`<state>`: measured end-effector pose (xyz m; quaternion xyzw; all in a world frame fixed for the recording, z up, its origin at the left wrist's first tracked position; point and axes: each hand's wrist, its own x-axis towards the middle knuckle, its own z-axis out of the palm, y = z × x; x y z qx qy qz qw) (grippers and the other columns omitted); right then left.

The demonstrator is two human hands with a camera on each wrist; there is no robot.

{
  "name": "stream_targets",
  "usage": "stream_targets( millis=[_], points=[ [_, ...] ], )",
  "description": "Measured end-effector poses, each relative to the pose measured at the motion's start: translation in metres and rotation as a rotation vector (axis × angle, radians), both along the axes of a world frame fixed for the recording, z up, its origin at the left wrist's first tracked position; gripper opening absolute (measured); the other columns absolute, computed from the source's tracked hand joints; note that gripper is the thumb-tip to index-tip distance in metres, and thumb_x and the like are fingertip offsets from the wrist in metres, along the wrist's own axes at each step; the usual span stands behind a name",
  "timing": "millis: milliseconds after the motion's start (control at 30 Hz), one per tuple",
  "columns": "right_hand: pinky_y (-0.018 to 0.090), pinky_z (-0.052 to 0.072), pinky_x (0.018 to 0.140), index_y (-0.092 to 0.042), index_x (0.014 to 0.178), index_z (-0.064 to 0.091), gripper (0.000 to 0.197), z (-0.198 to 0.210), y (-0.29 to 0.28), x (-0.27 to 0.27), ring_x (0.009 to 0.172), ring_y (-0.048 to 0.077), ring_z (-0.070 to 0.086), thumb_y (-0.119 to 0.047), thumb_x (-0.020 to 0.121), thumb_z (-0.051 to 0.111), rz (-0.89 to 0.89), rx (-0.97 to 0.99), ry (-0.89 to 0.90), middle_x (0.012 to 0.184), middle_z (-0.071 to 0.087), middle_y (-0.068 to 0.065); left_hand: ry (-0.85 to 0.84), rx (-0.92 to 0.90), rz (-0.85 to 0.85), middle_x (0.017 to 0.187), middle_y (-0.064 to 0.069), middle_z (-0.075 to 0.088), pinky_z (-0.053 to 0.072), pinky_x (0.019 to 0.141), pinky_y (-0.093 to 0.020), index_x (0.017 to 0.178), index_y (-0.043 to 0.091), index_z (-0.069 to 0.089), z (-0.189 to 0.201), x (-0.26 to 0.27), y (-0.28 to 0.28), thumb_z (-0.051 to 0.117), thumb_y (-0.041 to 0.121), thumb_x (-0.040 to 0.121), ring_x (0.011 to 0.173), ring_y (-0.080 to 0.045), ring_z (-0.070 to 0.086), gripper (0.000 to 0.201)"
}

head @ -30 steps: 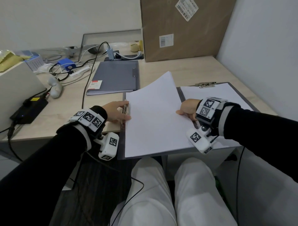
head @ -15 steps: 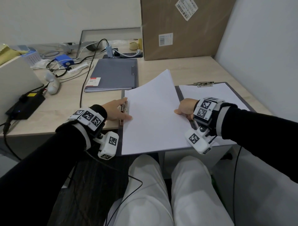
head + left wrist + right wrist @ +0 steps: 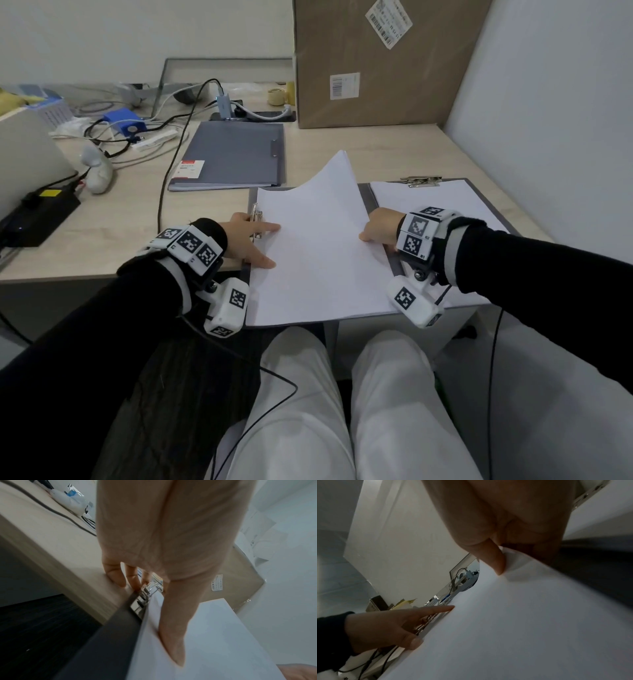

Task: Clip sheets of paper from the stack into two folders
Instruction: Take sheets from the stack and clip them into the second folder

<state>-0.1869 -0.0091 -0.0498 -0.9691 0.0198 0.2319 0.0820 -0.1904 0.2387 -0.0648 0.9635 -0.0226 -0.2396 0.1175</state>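
Right hand (image 3: 379, 228) pinches the right edge of a white sheet (image 3: 318, 246), thumb on top, far corner curling up. Left hand (image 3: 247, 240) has index and thumb stretched flat on the sheet's left edge, other fingers by the metal clip (image 3: 257, 222). Sheet lies over the open grey folder (image 3: 376, 202) at the desk (image 3: 359, 150) front; clipped paper stack (image 3: 455, 202) just right; closed grey folder (image 3: 233, 154) behind.

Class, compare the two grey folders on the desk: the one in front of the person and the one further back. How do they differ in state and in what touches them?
The near folder lies open; the far folder lies closed. White paper covers the near folder's inside; the far folder shows only its cover with a small label. The left hand and right hand touch the near folder's paper; nothing touches the far one. Both are grey and lie flat.
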Motion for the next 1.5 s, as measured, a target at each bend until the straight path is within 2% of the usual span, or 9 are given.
stream_targets(
  millis=[67,233,367,467,600,1000,1133,1300,1500],
  points=[
    [0.023,0.025,0.048,-0.009,0.069,0.043,0.024,-0.002,0.001,0.001,0.066,0.024,0.045,-0.006,0.093,0.043,-0.077,0.154,-0.049,0.072,0.043,0.006,0.007,0.015,-0.007,0.157,-0.008,0.002,0.024,0.116,-0.040,0.147,0.044,0.020,0.001,0.000,-0.001,0.071,0.047,0.076,0.143,-0.033,0.020,0.087],
    [0.023,0.030,0.055,-0.010,0.067,0.038,0.024,-0.002,-0.002,0.002,0.060,0.019,0.040,-0.014,0.082,0.055,-0.175,0.202,-0.089,0.068,0.039,0.003,0.017,0.039,-0.023,0.156,-0.008,0.002,0.024,0.116,-0.041,0.146,0.045,0.019,0.004,0.000,-0.002,0.071,0.050,0.075,0.143,-0.034,0.020,0.088],
    [0.032,0.050,0.072,-0.002,0.099,0.056,0.042,0.002,-0.013,0.004,0.076,0.026,0.056,-0.023,0.066,0.071,-0.139,0.140,-0.074,0.081,0.053,0.005,0.010,0.034,-0.035,0.156,-0.008,0.003,0.025,0.116,-0.040,0.147,0.044,0.018,0.005,-0.001,0.000,0.070,0.049,0.076,0.143,-0.033,0.022,0.088],
    [0.034,0.048,0.084,-0.006,0.135,0.037,0.076,0.004,-0.016,0.002,0.104,0.028,0.055,-0.031,0.074,0.074,-0.010,0.031,-0.165,0.118,0.051,0.011,0.010,0.031,-0.040,0.157,-0.008,0.001,0.026,0.115,-0.040,0.147,0.044,0.019,0.004,-0.001,0.000,0.070,0.049,0.076,0.143,-0.033,0.022,0.088],
    [0.037,0.011,0.119,-0.014,0.153,0.008,0.095,0.005,0.002,0.001,0.149,0.024,0.004,-0.046,0.083,0.064,0.261,0.075,-0.168,0.161,0.005,0.007,0.017,0.021,-0.040,0.157,-0.008,0.001,0.027,0.114,-0.040,0.147,0.043,0.019,0.005,-0.002,0.000,0.070,0.049,0.076,0.142,-0.034,0.023,0.088],
    [0.051,-0.007,0.118,-0.030,0.148,-0.023,0.121,-0.039,0.037,0.010,0.145,0.024,-0.025,-0.081,0.067,0.051,0.462,-0.060,0.019,0.156,-0.029,-0.003,0.020,-0.011,-0.041,0.158,-0.007,0.002,0.020,0.117,-0.038,0.149,0.042,0.007,0.005,-0.002,0.002,0.069,0.051,0.076,0.145,-0.031,0.020,0.097],
    [0.052,-0.008,0.117,-0.031,0.148,-0.024,0.123,-0.041,0.037,0.012,0.145,0.025,-0.026,-0.082,0.065,0.052,0.476,-0.058,0.016,0.156,-0.030,-0.003,-0.092,-0.254,0.073,0.155,-0.006,0.028,0.024,0.112,-0.031,0.151,0.029,0.015,0.011,0.009,0.008,0.060,0.047,0.085,0.141,-0.025,0.031,0.082],
    [0.054,-0.008,0.117,-0.031,0.147,-0.025,0.124,-0.043,0.036,0.013,0.144,0.025,-0.027,-0.083,0.064,0.051,0.475,-0.055,0.019,0.156,-0.031,-0.003,-0.205,-0.458,0.316,0.103,-0.017,0.060,0.040,0.088,-0.032,0.115,-0.003,0.061,0.004,0.029,0.006,0.049,0.027,0.096,0.096,-0.030,0.055,0.038],
    [0.053,-0.009,0.117,-0.032,0.147,-0.025,0.124,-0.043,0.037,0.014,0.144,0.024,-0.028,-0.083,0.063,0.052,0.460,-0.045,0.024,0.156,-0.031,-0.004,-0.332,-0.810,0.512,0.096,-0.002,0.059,0.041,0.069,-0.024,0.084,0.018,0.061,0.000,0.032,0.014,0.053,0.029,0.093,0.090,-0.015,0.053,0.017]
  ],
)
